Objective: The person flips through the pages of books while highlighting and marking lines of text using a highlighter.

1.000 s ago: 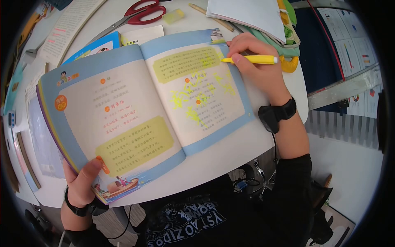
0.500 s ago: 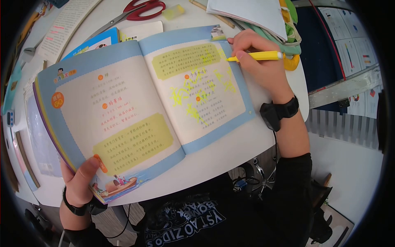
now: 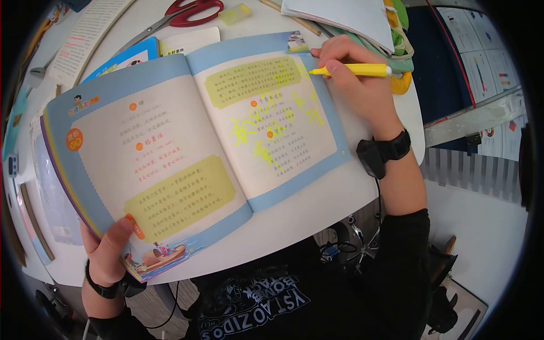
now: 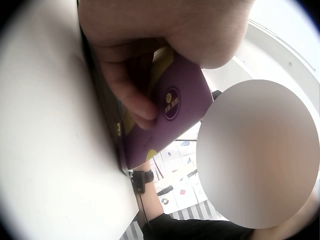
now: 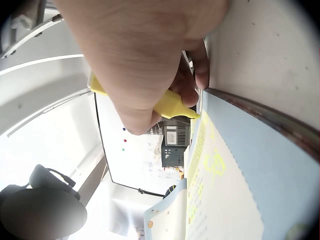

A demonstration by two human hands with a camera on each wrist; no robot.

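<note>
An open book (image 3: 170, 192) with blue-bordered pages lies tilted over the table. My left hand (image 3: 107, 252) grips its lower left corner, thumb on the page; the left wrist view shows fingers behind, against the purple cover (image 4: 192, 90). In my right hand (image 3: 360, 85) is a yellow highlighter (image 3: 362, 69), pinched between thumb and fingers. Its tip is right at the edge of the pale green text box on the right page, also seen in the right wrist view, where the highlighter (image 5: 172, 106) slants down to the paper. Bright yellow scribbles (image 3: 243, 130) mark that page.
Beyond the book lie red-handled scissors (image 3: 195, 12), a yellowish eraser-like block (image 3: 234, 14) and a blue booklet (image 3: 127, 59). White papers (image 3: 340, 20) rest on a green pouch at the back right. Another printed book (image 3: 85, 39) is at the far left.
The book has shifted slightly left and up in the head view, with my left hand still gripping it. The highlighter's tip has moved a little right, then up along the right page's edge.
</note>
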